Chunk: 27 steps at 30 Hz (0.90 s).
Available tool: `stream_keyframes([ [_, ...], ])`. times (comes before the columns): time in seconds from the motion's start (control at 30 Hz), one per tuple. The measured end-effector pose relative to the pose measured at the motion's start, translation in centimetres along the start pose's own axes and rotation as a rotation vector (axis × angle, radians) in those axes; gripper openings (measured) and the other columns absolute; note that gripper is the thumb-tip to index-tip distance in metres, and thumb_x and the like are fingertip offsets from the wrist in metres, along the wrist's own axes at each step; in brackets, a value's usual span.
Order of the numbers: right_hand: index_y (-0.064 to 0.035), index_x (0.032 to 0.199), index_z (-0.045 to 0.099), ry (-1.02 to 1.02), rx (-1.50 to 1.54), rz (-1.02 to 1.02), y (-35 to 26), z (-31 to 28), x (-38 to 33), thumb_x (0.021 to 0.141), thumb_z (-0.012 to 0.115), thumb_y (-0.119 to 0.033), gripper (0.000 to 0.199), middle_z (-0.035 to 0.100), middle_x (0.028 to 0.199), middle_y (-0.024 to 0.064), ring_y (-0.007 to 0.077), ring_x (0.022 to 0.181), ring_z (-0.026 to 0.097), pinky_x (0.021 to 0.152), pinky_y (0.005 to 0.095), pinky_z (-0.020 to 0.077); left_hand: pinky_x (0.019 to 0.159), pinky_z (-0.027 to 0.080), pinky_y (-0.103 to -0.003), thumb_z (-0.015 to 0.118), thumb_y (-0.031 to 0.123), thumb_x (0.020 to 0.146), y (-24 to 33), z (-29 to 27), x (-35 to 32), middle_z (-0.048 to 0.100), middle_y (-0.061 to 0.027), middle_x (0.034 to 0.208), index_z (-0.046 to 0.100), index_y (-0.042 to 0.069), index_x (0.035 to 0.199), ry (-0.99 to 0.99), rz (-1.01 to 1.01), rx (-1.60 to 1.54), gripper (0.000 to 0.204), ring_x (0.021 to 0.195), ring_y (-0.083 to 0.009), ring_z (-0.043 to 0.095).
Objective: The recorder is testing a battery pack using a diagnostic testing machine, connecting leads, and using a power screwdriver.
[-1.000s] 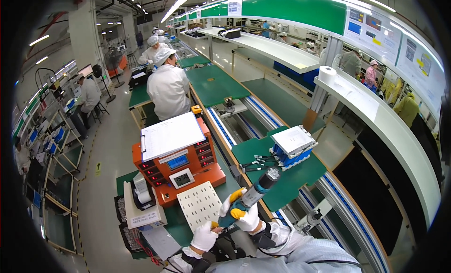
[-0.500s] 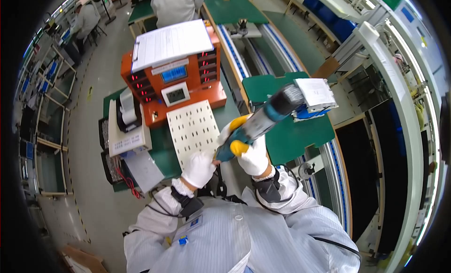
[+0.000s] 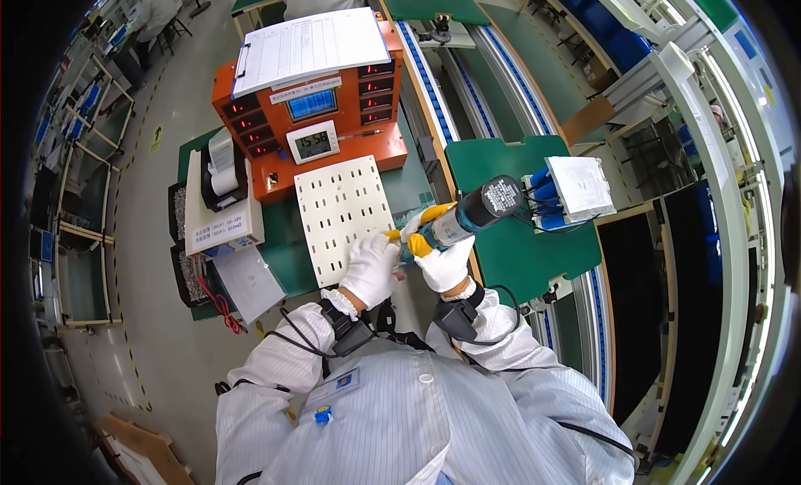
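Note:
A teal cordless power screwdriver (image 3: 494, 199) with a black rear end is held by my right hand (image 3: 444, 264), its white-and-yellow gloved fingers wrapped around the body. The black end points up and right; the front end points down toward my other hand. My left hand (image 3: 370, 266), gloved alike, is closed at that front end, over the lower right part of a white slotted plate (image 3: 344, 203). What its fingers pinch is hidden. The plate lies on the green bench top, against the orange instrument box.
Behind the plate stands an orange box (image 3: 279, 180) with red displays, a clock (image 3: 313, 141) and a clipboard (image 3: 313, 47). A label printer (image 3: 224, 176) sits left, near black bins of small parts (image 3: 188, 276). Right, a white block with blue cylinders (image 3: 576, 189) rests on a green board (image 3: 534, 260).
The screwdriver has swung lower, its black end now nearer and tilted toward me. My left hand has shifted right and up, onto the plate's edge. The view has moved slightly.

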State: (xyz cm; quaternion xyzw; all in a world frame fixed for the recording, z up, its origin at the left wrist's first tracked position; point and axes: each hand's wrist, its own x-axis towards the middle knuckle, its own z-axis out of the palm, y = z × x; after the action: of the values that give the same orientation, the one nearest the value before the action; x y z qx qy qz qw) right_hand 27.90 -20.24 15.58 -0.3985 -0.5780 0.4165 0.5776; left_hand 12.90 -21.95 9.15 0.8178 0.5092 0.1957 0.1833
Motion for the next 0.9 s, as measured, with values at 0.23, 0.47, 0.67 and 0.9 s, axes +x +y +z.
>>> stream_keyframes([
  [0.23,-0.0024,0.09,0.063,-0.004,-0.081,-0.085,0.3,0.6,0.1,0.067,0.077,-0.005,0.027,0.063,0.077,0.0058,0.0179,0.066,0.062,0.064,0.0308,0.0515,0.1,0.035,-0.05,0.081,0.024,0.064,-0.1,-0.3,0.1,0.056,-0.0155,0.119,0.061,0.007,0.118,-0.011,-0.049,-0.059,0.06,0.121,-0.0342,0.047],
  [0.47,-0.0029,0.106,0.06,-0.198,-0.136,-0.053,-0.2,0.1,-0.6,0.075,0.073,-0.009,0.034,0.061,0.096,0.0085,0.0218,0.083,0.062,0.077,0.0334,0.0498,0.093,0.04,-0.045,0.062,0.022,0.08,-0.1,0.2,0.6,0.062,-0.0132,0.109,0.053,0.007,0.131,0.193,0.096,0.018,0.054,0.107,-0.0352,0.055],
  [0.67,-0.0031,0.096,0.062,-0.137,-0.175,-0.084,-0.9,0.4,-0.3,0.07,0.075,-0.008,0.029,0.062,0.088,0.0071,0.0194,0.079,0.062,0.074,0.0326,0.0503,0.095,0.044,-0.04,0.06,0.02,0.081,-0.7,1.3,1.0,0.067,-0.01,0.104,0.06,0.008,0.121,0.26,0.104,-0.019,0.041,0.105,-0.0305,0.06],
  [0.9,-0.0032,0.092,0.059,-0.094,0.062,-0.033,0.4,0.9,-0.2,0.068,0.077,-0.005,0.03,0.062,0.085,0.0064,0.0176,0.075,0.062,0.071,0.0306,0.0511,0.106,0.037,-0.044,0.077,0.019,0.068,-0.5,0.8,-0.7,0.052,-0.0127,0.137,0.056,0.009,0.129,0.115,-0.131,-0.056,0.065,0.127,-0.0312,0.047],
])
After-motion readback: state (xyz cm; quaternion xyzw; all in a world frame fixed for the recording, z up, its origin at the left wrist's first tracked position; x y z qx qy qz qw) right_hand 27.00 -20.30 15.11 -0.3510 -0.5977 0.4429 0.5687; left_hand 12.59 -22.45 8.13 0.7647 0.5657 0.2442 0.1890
